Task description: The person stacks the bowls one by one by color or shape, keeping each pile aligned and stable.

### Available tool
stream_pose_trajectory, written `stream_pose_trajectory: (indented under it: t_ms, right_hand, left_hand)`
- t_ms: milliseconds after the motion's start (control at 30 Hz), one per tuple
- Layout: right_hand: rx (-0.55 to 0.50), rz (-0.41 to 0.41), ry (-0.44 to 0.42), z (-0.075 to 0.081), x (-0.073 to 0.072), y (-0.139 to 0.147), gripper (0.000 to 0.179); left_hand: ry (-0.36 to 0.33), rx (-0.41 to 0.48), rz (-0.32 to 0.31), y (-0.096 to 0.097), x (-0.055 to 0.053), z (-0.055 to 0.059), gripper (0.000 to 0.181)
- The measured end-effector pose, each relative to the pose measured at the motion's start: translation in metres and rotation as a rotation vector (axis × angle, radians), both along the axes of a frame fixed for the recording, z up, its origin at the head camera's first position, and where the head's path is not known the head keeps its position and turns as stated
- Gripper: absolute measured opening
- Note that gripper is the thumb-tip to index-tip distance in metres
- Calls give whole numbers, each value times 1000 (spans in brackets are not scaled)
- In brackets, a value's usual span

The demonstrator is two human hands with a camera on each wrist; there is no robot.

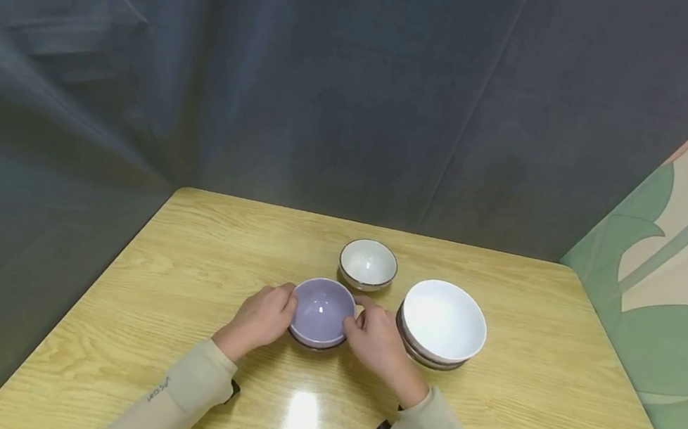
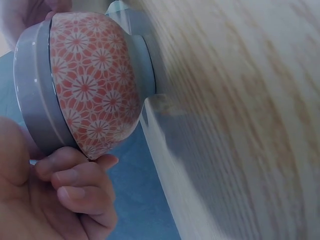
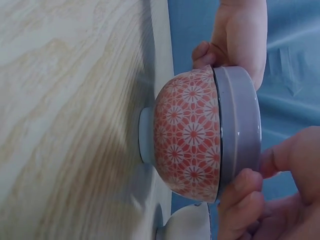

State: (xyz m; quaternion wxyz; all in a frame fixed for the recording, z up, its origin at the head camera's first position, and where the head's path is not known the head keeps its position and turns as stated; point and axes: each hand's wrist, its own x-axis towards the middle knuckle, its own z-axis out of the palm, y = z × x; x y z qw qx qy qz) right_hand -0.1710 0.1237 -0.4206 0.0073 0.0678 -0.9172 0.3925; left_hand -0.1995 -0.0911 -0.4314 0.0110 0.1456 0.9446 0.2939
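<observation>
A purple bowl sits nested inside a red bowl with white flower patterns, its plain upper wall standing above the lower bowl's dark rim. My left hand holds the left side of the purple bowl, fingers curled at the rim line between the two. On the opposite side, my right hand pinches the purple wall between thumb and fingers. In the right wrist view, the pale foot of the red patterned bowl stands on the wooden table.
Just behind the pair stands a small off-white bowl with a dark rim. To the right, close by my right hand, a large white bowl rests stacked on dark-rimmed ware. A dark curtain hangs along the table's back and left edges.
</observation>
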Motion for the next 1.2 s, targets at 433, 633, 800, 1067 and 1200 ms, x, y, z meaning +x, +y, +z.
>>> stream_pose_trajectory:
  t_ms: [433, 633, 800, 1067, 1200]
  right_hand:
    - [49, 3, 8, -4, 0, -1, 34]
    - [43, 2, 31, -5, 2, -2, 37]
    - [44, -3, 59, -5, 3, -4, 37]
    - [41, -2, 35, -5, 3, -3, 36]
    - [58, -8, 3, -5, 1, -2, 36]
  left_hand:
    - [-7, -75, -30, 1, 1, 0, 39]
    - [-19, -65, -39, 1, 1, 1, 37]
    - [-24, -64, -38, 0, 0, 1, 35]
    - [-25, -59, -38, 1, -1, 1, 35]
    - [-33, -51, -40, 0, 0, 1, 34]
